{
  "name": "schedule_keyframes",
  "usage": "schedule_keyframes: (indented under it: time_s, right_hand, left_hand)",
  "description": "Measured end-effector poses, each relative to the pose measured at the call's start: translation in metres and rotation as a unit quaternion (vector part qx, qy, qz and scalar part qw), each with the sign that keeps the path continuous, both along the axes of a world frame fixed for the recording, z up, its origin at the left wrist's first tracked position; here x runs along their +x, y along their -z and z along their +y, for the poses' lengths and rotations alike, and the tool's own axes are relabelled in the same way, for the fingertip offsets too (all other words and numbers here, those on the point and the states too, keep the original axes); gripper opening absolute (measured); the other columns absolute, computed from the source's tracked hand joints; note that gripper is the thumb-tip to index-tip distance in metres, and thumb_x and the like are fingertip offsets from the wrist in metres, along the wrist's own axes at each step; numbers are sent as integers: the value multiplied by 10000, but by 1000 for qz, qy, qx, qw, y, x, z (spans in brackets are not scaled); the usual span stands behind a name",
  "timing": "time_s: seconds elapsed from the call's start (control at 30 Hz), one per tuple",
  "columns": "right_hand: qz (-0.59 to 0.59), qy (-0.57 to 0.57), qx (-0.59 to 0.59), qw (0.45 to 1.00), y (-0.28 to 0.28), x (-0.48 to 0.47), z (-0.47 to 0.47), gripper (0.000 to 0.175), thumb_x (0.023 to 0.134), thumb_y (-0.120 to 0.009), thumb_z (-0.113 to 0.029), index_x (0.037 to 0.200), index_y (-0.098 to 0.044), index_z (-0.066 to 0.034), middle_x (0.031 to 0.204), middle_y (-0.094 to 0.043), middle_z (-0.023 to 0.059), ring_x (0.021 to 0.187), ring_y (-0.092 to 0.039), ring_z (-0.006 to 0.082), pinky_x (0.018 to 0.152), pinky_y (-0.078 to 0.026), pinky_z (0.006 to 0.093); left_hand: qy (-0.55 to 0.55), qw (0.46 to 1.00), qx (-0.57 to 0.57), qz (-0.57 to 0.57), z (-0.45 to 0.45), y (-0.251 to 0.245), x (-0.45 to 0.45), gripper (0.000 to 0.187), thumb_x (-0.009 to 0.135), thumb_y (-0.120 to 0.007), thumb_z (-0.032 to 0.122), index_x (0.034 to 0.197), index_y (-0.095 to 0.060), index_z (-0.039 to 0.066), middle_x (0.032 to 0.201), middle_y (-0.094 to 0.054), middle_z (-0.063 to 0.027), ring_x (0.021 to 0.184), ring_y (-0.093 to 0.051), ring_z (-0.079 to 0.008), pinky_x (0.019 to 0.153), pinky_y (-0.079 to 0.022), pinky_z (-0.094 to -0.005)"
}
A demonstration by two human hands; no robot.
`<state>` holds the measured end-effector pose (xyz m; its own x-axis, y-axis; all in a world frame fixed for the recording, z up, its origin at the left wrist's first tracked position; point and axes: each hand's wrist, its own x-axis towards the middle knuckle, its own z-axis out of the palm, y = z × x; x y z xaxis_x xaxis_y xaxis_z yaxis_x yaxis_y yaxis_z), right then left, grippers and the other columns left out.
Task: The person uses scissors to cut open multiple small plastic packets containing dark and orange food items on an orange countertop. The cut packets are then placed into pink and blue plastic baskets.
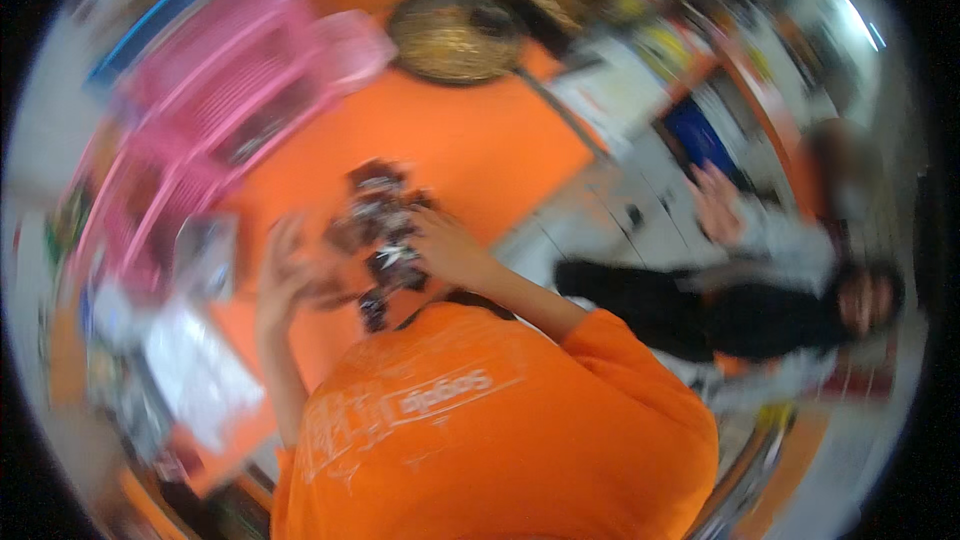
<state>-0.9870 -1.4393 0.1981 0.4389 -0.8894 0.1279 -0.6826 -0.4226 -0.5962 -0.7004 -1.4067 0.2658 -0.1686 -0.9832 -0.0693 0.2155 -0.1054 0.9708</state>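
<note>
A heap of small dark brown pieces [379,206], some with pale shiny patches, lies on the orange tabletop [450,135] in front of me. Blur keeps me from telling exactly what the pieces are. My right hand [448,246] rests against the heap's right side, its fingertips over the edge; whether it grips a piece is unclear. To the left of the heap is my left hand [285,270], raised with fingers apart and no object visible in it. Closer to my body, a smaller dark piece [372,309] sits below the main heap.
Pink plastic baskets [225,101] stand at the left, beside a pink bowl [349,49]. A round woven tray [454,37] is at the back. Clear plastic bags [199,367] lie at left front. On the right, another person [765,307] stands beyond the table edge, one hand [716,202] raised.
</note>
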Motion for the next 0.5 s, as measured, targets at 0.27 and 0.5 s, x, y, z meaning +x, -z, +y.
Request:
schedule_keyframes:
  time_s: [0.27,0.5]
  right_hand:
    - [90,386,-636,663,-238,-156,92,698,919,-275,-614,1482,-201,-208,1553,-75,129,1422,-84,348,1079,0,632]
    - [386,457,-495,630,-210,-204,71,507,923,-447,-387,1401,-407,-221,1499,-304,67,1383,-263,309,1080,-108,615]
  left_hand:
    - [8,1000,-11,28,-8,26,-22,833,742,-730,123,1437,-279,49,1485,-306,-124,897,-616,-107,753,-500,-197]
    - [20,998,-18,63,-18,1,-36,822,755,-717,116,1434,-256,57,1459,-338,-144,1034,-615,-264,883,-512,-333]
